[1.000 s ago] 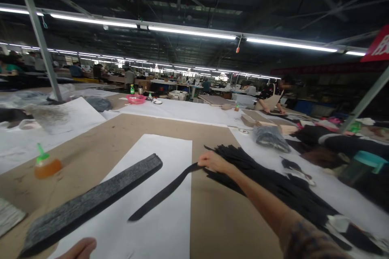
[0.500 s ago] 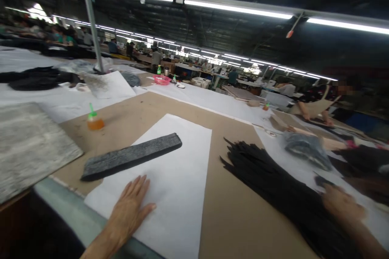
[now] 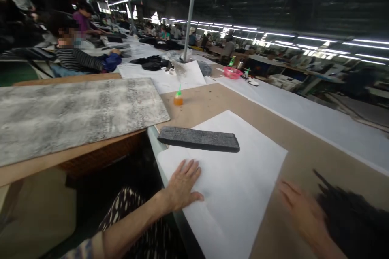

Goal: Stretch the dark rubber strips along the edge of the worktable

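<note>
My left hand [image 3: 184, 184] lies flat with spread fingers on a large white sheet [image 3: 231, 178]. Just beyond its fingertips is a long dark grey block [image 3: 199, 138] with a textured top, partly on the sheet. My right hand [image 3: 304, 212], blurred by motion, hovers at the sheet's right edge over brown board. Its fingers look stretched out, and nothing shows in them. Close to it on the right lies a pile of thin black strips [image 3: 355, 218], smeared and cut off by the frame.
A small bottle of orange liquid with a green nozzle [image 3: 178, 98] stands beyond the block. To the left is a mottled grey-white slab [image 3: 82, 109] on another table. A pink basket [image 3: 232, 73] and a metal pole [image 3: 191, 16] are farther back. Several people work at other tables.
The view has swung left. My right hand has come from beyond the black strips, where it had a small dark piece at its fingers, to the white sheet's edge. My left hand stays on the sheet.
</note>
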`<state>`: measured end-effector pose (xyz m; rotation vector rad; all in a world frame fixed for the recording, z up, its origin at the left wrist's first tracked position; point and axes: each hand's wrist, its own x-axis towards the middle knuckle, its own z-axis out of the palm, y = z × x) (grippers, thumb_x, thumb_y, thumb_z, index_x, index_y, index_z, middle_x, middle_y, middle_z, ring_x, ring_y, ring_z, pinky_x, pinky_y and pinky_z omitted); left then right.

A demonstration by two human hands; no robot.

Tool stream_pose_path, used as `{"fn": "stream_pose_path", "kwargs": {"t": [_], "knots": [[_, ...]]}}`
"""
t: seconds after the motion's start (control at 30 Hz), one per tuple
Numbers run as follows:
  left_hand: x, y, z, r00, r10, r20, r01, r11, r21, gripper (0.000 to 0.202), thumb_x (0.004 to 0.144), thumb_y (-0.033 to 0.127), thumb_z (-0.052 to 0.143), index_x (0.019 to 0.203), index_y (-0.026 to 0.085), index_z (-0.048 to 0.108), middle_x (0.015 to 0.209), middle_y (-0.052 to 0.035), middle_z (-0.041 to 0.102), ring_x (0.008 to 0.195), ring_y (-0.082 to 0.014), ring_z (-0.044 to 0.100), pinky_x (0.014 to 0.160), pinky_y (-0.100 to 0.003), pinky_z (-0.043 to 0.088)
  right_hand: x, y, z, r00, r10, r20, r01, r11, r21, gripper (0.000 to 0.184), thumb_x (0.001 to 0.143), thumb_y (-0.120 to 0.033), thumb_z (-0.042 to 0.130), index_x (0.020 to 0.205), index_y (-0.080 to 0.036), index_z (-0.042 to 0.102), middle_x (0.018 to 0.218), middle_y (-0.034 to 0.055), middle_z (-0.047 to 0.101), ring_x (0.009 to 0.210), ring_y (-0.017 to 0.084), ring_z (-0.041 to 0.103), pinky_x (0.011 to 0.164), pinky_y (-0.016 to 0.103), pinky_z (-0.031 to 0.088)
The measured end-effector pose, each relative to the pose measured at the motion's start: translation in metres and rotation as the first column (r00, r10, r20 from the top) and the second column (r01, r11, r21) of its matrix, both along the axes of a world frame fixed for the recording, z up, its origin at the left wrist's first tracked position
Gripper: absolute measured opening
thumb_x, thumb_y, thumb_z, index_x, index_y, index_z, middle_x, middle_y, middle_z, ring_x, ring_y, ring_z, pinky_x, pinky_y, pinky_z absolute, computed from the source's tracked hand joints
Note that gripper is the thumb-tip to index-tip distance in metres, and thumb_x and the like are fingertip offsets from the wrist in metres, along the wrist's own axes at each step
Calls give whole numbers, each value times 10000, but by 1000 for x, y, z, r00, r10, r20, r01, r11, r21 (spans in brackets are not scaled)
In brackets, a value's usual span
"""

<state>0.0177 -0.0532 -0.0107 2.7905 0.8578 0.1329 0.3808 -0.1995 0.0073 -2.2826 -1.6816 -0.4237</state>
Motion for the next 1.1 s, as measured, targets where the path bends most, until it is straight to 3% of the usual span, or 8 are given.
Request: {"fn": "stream_pose_path", "kwargs": {"t": [0.13, 0.23, 0.33, 0.43, 0.53, 0.63, 0.9, 1.1], "knots": [[-7, 9, 9, 999, -43, 29, 44, 997, -57, 807, 802, 699, 246, 1387, 143, 249, 1469, -124, 197, 1361, -261, 106, 1107, -454, 69, -121, 99, 1, 921, 382, -74, -385, 922, -35, 311, 883, -341, 371, 1030, -224, 619, 1183, 62, 553, 1054, 204, 522, 912, 341, 415], [-5, 18, 16, 996, -57, 68, 64, 992, -107, 808, 796, 692, 298, 1378, 133, 264, 1451, -134, 251, 1355, -278, 119, 1101, -477, 66, -195, 153, 13, 855, 513, -71, -517, 855, -46, 263, 880, -243, 414, 1069, -220, 595, 1186, 62, 543, 1061, 188, 505, 920, 319, 395], [-2, 24, 14, 987, -48, 152, 66, 991, -115, 797, 773, 680, 396, 1354, 142, 313, 1429, -128, 300, 1344, -295, 146, 1095, -498, 91, -232, 191, 15, 836, 547, -30, -548, 831, -96, 239, 860, -187, 465, 1067, -218, 581, 1135, 52, 555, 1007, 170, 516, 898, 297, 385], [-6, 26, 4, 964, -44, 263, 61, 997, -56, 664, 778, 613, 481, 1267, 166, 436, 1351, -111, 414, 1297, -283, 256, 1087, -491, 150, -244, 214, 9, 844, 533, 63, -516, 837, -182, 203, 857, -159, 472, 1022, -212, 578, 1035, 47, 571, 929, 170, 525, 840, 295, 393], [-13, 28, -4, 946, -29, 324, 26, 1000, 13, 394, 813, 489, 527, 1029, 165, 588, 1124, -87, 574, 1157, -245, 427, 1064, -442, 230, -249, 226, 2, 816, 543, 198, -478, 827, -295, 188, 856, -111, 437, 952, -192, 576, 954, 62, 568, 890, 189, 518, 792, 311, 395], [-22, 29, -5, 935, -34, 353, 4, 996, 84, 188, 850, 325, 510, 819, 159, 593, 939, -60, 603, 1027, -211, 502, 1020, -401, 292, -253, 233, -1, 772, 580, 260, -472, 798, -375, 202, 842, -66, 414, 901, -170, 576, 912, 78, 565, 863, 200, 517, 747, 313, 397], [-36, 34, 3, 955, 6, 295, -54, 987, 154, 150, 851, 206, 458, 723, 161, 522, 795, -33, 569, 799, -176, 519, 793, -329, 426, -253, 244, 1, 793, 557, 244, -448, 806, -386, 191, 832, -50, 413, 879, -166, 557, 903, 83, 565, 862, 196, 526, 687, 287, 394], [-33, 35, 1, 953, 103, 284, -147, 980, 137, 66, 828, 170, 488, 779, 153, 529, 873, -44, 566, 861, -193, 517, 813, -332, 419, -252, 238, 4, 790, 570, 226, -456, 793, -404, 174, 857, -100, 414, 893, -190, 559, 911, 59, 563, 835, 181, 537, 654, 274, 399]]}}
